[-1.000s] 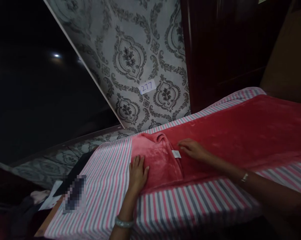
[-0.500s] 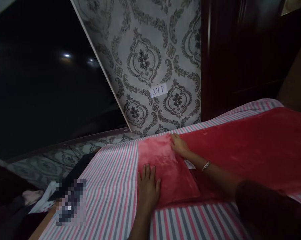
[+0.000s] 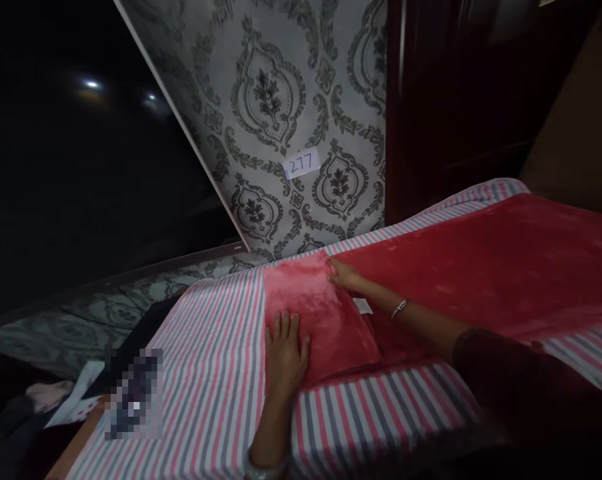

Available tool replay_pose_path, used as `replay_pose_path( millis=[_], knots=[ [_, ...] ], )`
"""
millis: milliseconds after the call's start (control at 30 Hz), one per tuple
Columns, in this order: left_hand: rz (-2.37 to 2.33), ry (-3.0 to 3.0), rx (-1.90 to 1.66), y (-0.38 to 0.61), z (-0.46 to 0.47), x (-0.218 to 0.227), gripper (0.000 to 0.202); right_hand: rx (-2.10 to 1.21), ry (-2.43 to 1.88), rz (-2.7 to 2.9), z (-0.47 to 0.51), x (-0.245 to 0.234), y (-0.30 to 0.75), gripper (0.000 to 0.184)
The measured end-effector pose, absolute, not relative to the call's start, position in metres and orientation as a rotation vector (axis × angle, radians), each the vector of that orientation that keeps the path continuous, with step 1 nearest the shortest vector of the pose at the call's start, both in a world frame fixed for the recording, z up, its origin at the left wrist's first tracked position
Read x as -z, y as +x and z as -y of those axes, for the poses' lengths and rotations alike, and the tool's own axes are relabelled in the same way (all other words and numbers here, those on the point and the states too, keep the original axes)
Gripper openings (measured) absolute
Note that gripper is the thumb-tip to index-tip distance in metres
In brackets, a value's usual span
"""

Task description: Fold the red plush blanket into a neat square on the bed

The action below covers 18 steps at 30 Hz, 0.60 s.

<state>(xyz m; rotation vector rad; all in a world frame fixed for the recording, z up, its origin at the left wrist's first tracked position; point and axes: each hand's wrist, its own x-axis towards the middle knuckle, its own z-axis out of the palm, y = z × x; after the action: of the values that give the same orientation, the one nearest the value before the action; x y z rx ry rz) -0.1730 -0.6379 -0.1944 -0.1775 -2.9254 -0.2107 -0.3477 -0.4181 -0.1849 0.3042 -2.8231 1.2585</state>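
Observation:
A red plush blanket [image 3: 481,267] lies spread over a pink, grey and white striped sheet [image 3: 215,360]. Its left end is folded over into a lighter pink flap [image 3: 325,313]. My left hand [image 3: 285,350] lies flat with fingers stretched out on the near left corner of that flap. My right hand [image 3: 345,275] reaches across to the flap's far edge, fingers flat on the fabric. A small white tag [image 3: 363,305] shows just beside my right wrist, which wears a thin bracelet.
Patterned grey wallpaper [image 3: 281,113] with a paper label reading 277 [image 3: 301,164] rises behind the bed. A dark wooden cabinet [image 3: 455,100] stands at the back right. A dark glossy panel [image 3: 71,167] fills the left. Clothes and a blurred item [image 3: 131,393] lie at the lower left.
My right hand slid from the white tag up to the far edge of the folded flap, smoothing out the bunched corner. My left hand stayed pressed on the near corner.

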Motion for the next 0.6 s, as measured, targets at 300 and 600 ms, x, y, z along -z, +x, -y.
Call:
replay_pose_path(
  millis=[300,600],
  knots=[
    [2.994,-0.068,0.396,-0.243,0.669,0.165,0.055,-1.579,0.385,2.534,0.431,0.189,-0.387,0.066],
    [3.13,0.019,0.217,-0.342,0.657,0.17,0.063,-1.413,0.257,2.578,0.429,0.233,-0.417,0.048]
  ],
)
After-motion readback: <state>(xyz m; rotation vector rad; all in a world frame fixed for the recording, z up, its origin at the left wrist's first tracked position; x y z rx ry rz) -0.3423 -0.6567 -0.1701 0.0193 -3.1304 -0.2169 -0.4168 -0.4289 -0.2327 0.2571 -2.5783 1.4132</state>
